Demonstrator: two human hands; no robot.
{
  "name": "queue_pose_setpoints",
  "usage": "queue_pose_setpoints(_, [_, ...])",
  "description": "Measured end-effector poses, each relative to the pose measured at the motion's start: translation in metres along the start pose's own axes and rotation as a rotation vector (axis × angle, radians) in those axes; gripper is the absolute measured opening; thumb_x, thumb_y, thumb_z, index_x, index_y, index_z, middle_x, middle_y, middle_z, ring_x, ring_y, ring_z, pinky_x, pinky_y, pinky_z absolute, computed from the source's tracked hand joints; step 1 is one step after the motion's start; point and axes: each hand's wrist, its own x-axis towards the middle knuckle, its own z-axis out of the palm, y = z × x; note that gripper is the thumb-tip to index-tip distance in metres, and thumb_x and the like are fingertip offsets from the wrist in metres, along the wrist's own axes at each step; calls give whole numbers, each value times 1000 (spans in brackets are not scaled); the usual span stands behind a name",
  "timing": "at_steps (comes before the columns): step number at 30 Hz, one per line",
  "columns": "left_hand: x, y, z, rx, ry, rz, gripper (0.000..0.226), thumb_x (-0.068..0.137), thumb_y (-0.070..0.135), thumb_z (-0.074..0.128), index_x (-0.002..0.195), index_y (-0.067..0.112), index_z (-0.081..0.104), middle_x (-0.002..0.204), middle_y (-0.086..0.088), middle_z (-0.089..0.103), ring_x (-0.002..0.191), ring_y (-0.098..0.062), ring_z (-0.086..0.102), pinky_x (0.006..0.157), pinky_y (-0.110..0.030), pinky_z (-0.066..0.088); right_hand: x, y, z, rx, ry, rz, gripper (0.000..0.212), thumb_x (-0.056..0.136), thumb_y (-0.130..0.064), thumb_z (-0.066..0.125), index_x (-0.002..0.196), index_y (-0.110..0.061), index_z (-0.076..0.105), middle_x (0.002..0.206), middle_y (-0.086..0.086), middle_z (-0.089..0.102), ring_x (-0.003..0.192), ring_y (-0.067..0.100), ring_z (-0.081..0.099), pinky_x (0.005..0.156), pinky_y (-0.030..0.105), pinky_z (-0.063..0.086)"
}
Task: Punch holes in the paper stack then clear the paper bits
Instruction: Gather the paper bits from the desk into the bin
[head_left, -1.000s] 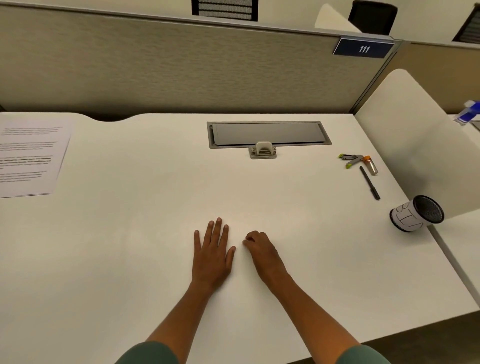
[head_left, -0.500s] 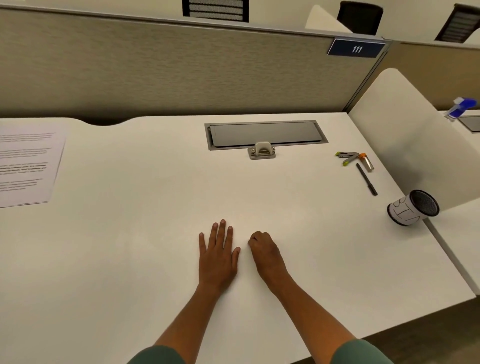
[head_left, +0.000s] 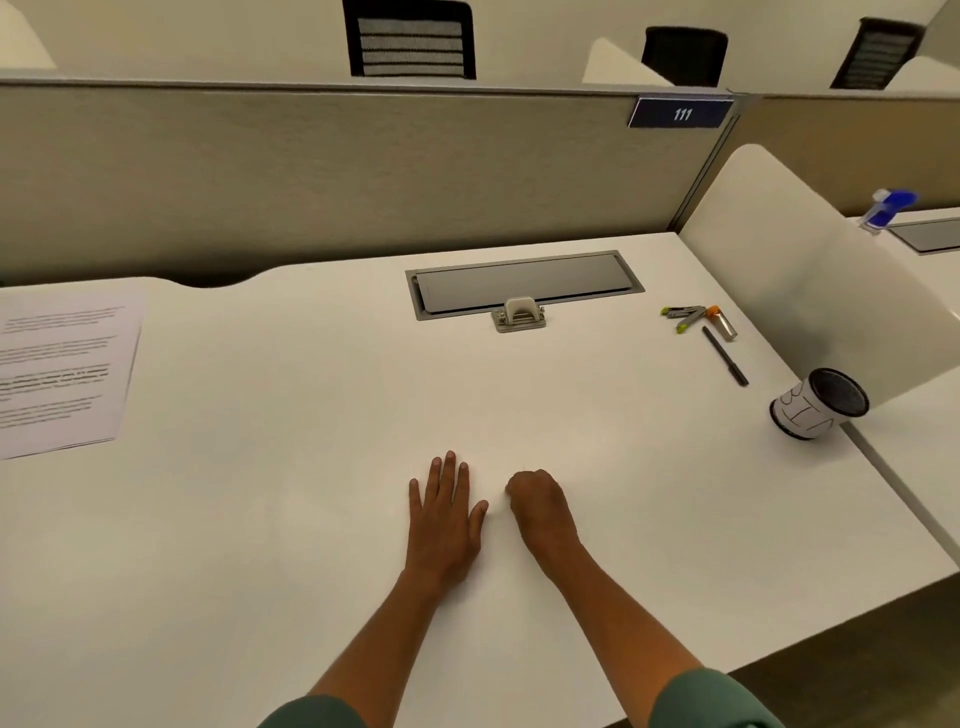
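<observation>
Left hand (head_left: 444, 514) flat on the bench (head_left: 311, 519), fingers straight and together, holding nothing. Right hand (head_left: 537, 501) just beside it, fingers curled under into a loose fist; nothing visible in it (a pinched paper bit would be too small to tell). Over the last second neither hand has shifted on the bench; only the head view has tilted slightly. Judgement: no step in hand, work not begun or paused. Punch (head_left: 519, 313) sits well ahead, at the near edge of the grey hatch (head_left: 524, 283). Paper stack (head_left: 62, 374) lies far left, well apart from the punch. Pen (head_left: 725, 356), stapler (head_left: 684, 315) and cup (head_left: 818, 402) at right, untouched.
</observation>
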Motion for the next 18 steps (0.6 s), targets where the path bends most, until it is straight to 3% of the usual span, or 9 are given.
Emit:
queue_pose_setpoints(4, [-6, -5, -4, 16, 4, 1, 62, 103, 45, 21, 156, 18, 3, 164, -1, -13, 151, -20, -14, 121, -46, -8, 6, 0, 3, 186, 71, 123, 21, 88, -4, 49, 90, -5, 69, 95, 8, 71, 91, 22, 61, 79, 31, 47])
queue_pose_setpoints(8, [-4, -3, -12, 26, 27, 8, 62, 103, 44, 22, 156, 17, 4, 164, -1, -12, 151, -19, -15, 122, -46, -7, 7, 5, -3, 684, 205, 452, 14, 79, -2, 68, 89, -6, 78, 92, 7, 76, 90, 18, 68, 77, 19, 48])
queue_pose_setpoints(12, [7, 8, -20, 58, 63, 31, 61, 104, 43, 21, 156, 16, 4, 164, -2, -12, 150, -20, -16, 121, -46, -7, 5, 22, -11, 1171, 208, 747, 14, 74, -3, 75, 82, -14, 78, 89, 4, 76, 80, 13, 69, 71, 17, 52])
queue_pose_setpoints(15, [22, 25, -26, 39, 92, 57, 61, 104, 41, 24, 156, 16, 6, 164, -3, -9, 150, -20, -14, 121, -46, -5, 5, 31, -28, 1711, 184, 777, 16, 76, 7, 75, 91, 4, 73, 88, 14, 74, 81, 22, 69, 76, 26, 59])
queue_pose_setpoints(18, [38, 48, -29, 41, 113, 87, 60, 104, 38, 26, 156, 14, 8, 164, -4, -7, 151, -22, -11, 121, -47, -3, 6, 45, -46, 2070, 152, 746, 13, 79, 11, 70, 92, 7, 69, 86, 15, 72, 82, 23, 69, 70, 24, 60])
